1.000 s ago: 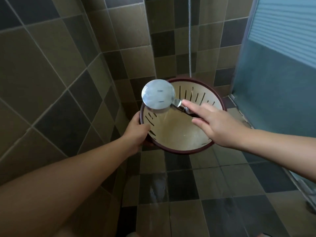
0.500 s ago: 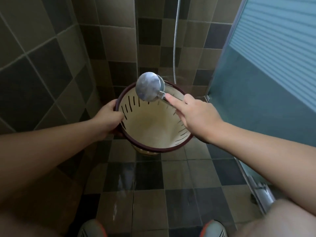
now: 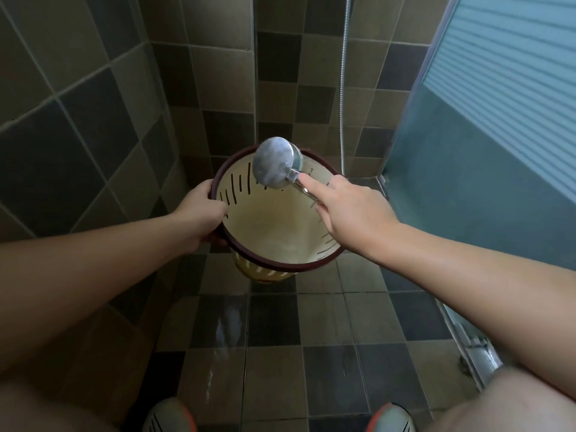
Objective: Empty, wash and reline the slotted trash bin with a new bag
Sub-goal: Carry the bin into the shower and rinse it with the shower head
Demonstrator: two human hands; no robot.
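Left hand grips the dark red rim of the cream slotted bin, held tilted above the tiled floor. Right hand holds the shower head over the bin's far rim, forefinger along its handle.

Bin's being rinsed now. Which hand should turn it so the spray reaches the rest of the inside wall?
Left, probably. The left hand already grips the slotted bin at its dark rim, held above the tiled floor. The right hand is busy with the shower head, aimed into the bin.
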